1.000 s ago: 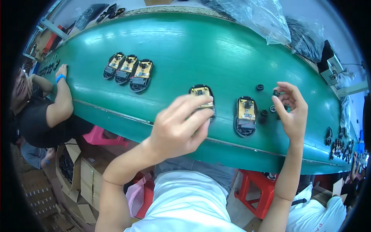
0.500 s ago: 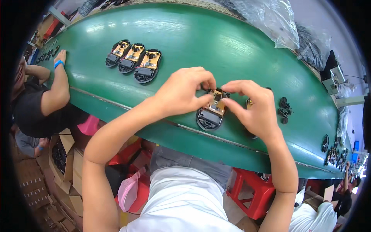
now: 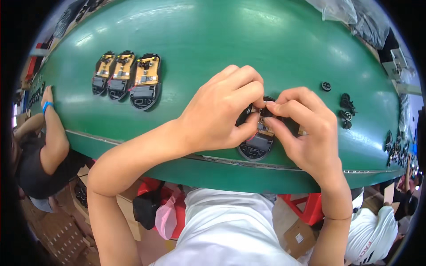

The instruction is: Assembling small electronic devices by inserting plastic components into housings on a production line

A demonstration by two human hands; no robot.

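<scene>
An opened computer mouse, a black lower shell with a tan circuit board, lies near the belt's front edge under both hands. My left hand is closed at its far end, thumb and fingers bent against the mouse. My right hand pinches a small black part there between thumb and forefinger; the fingers hide most of it. Behind the right hand, a sliver of another board shows. Further left stand three opened mice in a row: a left one, a middle one and a right one.
A black scroll wheel lies on the green belt beyond my right hand, with a cluster of black wheels beside it. More dark parts lie far right. A co-worker's arm rests at the left edge.
My fingers have closed in tighter over the far end of the mouse, hiding more of its board. The view has shifted, and the lone scroll wheel shows fully beyond my right hand.
</scene>
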